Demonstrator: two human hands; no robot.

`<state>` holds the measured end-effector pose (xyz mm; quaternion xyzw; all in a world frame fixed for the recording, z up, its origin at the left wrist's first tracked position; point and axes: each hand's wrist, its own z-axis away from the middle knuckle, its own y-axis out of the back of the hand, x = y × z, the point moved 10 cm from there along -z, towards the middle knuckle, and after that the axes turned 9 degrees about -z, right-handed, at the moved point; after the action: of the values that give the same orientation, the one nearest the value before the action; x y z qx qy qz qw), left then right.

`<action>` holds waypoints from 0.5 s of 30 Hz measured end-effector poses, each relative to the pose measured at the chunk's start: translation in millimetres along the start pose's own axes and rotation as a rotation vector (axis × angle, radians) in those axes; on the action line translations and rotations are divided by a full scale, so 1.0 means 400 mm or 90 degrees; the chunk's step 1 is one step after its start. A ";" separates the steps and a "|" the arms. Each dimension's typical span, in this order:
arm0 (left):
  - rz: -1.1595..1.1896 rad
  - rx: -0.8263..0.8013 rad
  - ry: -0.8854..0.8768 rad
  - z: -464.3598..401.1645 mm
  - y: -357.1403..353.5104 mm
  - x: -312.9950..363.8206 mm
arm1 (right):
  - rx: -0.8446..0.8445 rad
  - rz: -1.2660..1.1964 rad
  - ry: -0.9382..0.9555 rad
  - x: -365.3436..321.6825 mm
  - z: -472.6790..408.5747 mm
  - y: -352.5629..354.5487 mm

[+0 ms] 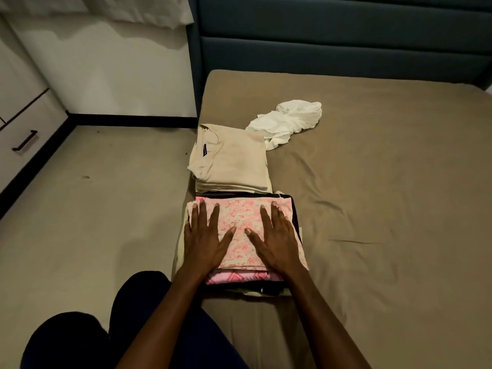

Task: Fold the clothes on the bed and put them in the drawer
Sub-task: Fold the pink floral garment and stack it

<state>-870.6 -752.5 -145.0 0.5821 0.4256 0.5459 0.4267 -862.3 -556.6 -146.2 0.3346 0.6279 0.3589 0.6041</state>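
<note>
Pressing flat on a folded garment [241, 230] of cream cloth printed with pink flowers, both hands spread, fingers straight, gripping nothing: left hand [205, 239] on its left half, right hand [279, 241] on its right half, thumbs angled toward each other and not quite meeting. Topping a neat stack at the near left edge of a bed [386, 209] covered in a smooth tan sheet; below it a pink patterned layer [239, 277], then dark cloth [266, 287], then a pale yellowish piece at the bottom. Just beyond, touching or nearly touching the first stack, a second folded stack [229, 162] of beige garments, squared off, with a small dark label at the neckline. Past that, at its far right corner, a crumpled white garment [288, 121], unfolded, lying loose on the sheet. Far left, across a stretch of floor, a white drawer front [24, 134] with a dark bar handle, closed. Behind the bed, a padded dark blue headboard [346, 38].
</note>
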 end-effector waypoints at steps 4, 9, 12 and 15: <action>0.029 -0.001 0.005 -0.003 -0.026 -0.014 | -0.021 -0.058 -0.022 0.034 -0.006 -0.023; -0.089 -0.040 0.027 -0.014 0.003 0.011 | -0.019 -0.112 -0.028 0.033 -0.010 -0.005; -0.138 0.055 0.014 -0.043 0.067 0.077 | 0.127 -0.176 0.007 0.057 -0.036 0.069; -0.147 0.166 -0.061 -0.120 0.086 0.180 | 0.275 -0.266 0.059 0.129 -0.132 0.141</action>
<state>-914.6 -691.1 -90.5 0.6054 0.5359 0.4052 0.4269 -918.3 -485.6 -124.0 0.3023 0.7716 0.0998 0.5507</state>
